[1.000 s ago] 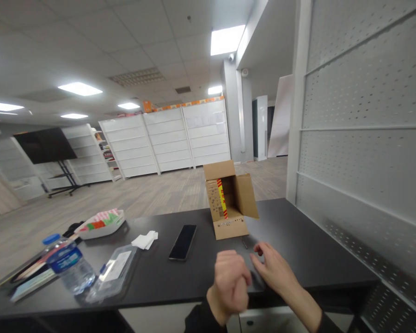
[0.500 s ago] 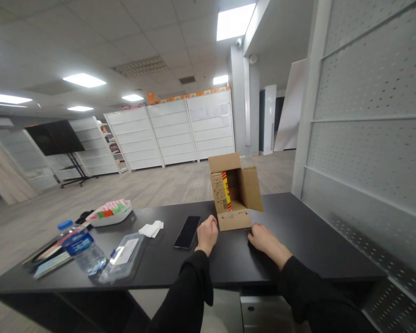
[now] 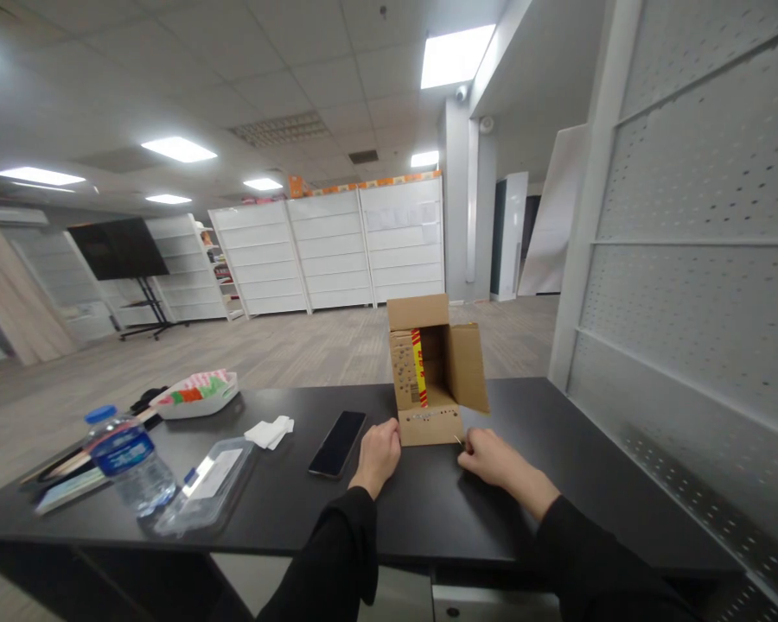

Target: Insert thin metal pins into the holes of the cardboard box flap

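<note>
Pinching a thin object (image 3: 458,441) in right hand (image 3: 491,456), at four o'clock of open cardboard box (image 3: 436,373) on black table (image 3: 431,514); resting left hand (image 3: 379,452) with bent fingers beside the front flap (image 3: 431,428), at seven o'clock; cannot tell if gripping; with phone (image 3: 338,443) at eight o'clock.

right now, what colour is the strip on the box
The strip on the box is yellow with red markings; head view.

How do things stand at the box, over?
Left hand by front flap, left corner. Right hand pinching thin rod by right corner. Cardboard box open toward the person. Smartphone beside left hand.
</note>
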Demonstrator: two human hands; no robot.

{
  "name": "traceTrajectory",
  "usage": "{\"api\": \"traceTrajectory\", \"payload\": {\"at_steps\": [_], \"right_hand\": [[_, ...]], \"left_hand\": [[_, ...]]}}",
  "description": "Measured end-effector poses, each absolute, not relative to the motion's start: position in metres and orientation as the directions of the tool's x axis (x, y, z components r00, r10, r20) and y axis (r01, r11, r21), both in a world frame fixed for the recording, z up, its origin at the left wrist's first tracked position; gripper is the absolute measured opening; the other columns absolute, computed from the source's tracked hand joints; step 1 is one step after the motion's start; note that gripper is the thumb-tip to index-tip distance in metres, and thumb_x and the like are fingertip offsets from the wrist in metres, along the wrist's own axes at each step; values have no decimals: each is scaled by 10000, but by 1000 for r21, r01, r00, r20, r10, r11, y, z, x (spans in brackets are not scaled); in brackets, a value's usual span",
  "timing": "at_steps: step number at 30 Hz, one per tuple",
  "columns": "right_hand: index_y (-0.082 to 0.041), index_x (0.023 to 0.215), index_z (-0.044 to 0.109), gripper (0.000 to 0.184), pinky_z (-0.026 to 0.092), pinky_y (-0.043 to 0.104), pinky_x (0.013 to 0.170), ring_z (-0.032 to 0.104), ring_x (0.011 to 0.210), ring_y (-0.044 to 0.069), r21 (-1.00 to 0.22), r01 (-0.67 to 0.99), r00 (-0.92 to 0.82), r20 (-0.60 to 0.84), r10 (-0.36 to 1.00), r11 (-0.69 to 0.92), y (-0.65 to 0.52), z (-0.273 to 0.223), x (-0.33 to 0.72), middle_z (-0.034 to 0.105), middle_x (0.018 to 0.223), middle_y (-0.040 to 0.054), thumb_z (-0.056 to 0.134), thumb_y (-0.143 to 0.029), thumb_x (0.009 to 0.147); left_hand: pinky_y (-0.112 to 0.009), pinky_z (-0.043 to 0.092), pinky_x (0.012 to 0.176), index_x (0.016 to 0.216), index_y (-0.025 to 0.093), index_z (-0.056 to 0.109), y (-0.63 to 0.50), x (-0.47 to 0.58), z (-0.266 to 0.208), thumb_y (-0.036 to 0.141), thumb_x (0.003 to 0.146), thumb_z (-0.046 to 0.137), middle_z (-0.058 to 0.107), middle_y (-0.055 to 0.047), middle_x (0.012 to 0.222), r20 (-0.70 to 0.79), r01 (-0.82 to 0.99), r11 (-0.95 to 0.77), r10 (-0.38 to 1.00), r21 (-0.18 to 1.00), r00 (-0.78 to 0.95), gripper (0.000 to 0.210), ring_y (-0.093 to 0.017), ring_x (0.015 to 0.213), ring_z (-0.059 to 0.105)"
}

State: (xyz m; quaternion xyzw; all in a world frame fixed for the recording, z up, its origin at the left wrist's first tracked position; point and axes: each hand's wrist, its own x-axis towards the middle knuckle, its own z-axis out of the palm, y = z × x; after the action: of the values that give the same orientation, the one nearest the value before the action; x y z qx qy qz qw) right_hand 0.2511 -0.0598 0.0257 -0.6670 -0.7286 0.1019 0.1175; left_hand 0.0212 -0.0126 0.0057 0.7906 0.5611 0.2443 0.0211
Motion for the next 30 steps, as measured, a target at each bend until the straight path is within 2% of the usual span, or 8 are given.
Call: {"api": "traceTrajectory", "payload": {"at_steps": [5,10,14,20,30], "right_hand": [[-181,707,542,54,303,234,537,508,577,122,-521,809,-145,269,952,270,-44,20,261,572,609,-11,493,-176,730],[-180,773,544,87,382,247,605,523,615,133,-617,681,-58,491,869,394,-26,13,256,582,675,-3,468,-220,787],[-177,831,573,143,426,272,663,547,686,155,-604,649,44,636,770,462,-19,2,243,602,763,31,455,-257,845],[-177,891,594,152,454,284,662,538,682,150,-581,619,139,744,654,528,-19,-10,231,582,790,31,472,-269,888],[-181,997,648,232,508,350,745,595,815,184,-572,630,211,777,593,525,-14,-11,237,635,933,91,472,-312,924]], "left_hand": [[-247,358,695,766,199,576,-11,20,3,120,871,359,671,-36,796,354,880,-361,902,309,246,254,-158,766,606],[-242,345,658,766,201,589,-11,19,1,126,868,370,665,-28,760,352,868,-375,900,326,257,253,-151,737,610],[-241,331,629,754,204,595,-11,17,-1,135,852,390,657,-20,726,361,852,-404,889,333,281,238,-149,697,608],[-241,329,619,726,207,598,-11,17,-1,125,827,397,651,-14,696,366,819,-438,879,370,305,239,-148,667,604],[-235,324,611,683,208,587,-8,18,1,120,829,377,632,-5,659,362,779,-405,899,479,245,270,-139,641,585]]}}
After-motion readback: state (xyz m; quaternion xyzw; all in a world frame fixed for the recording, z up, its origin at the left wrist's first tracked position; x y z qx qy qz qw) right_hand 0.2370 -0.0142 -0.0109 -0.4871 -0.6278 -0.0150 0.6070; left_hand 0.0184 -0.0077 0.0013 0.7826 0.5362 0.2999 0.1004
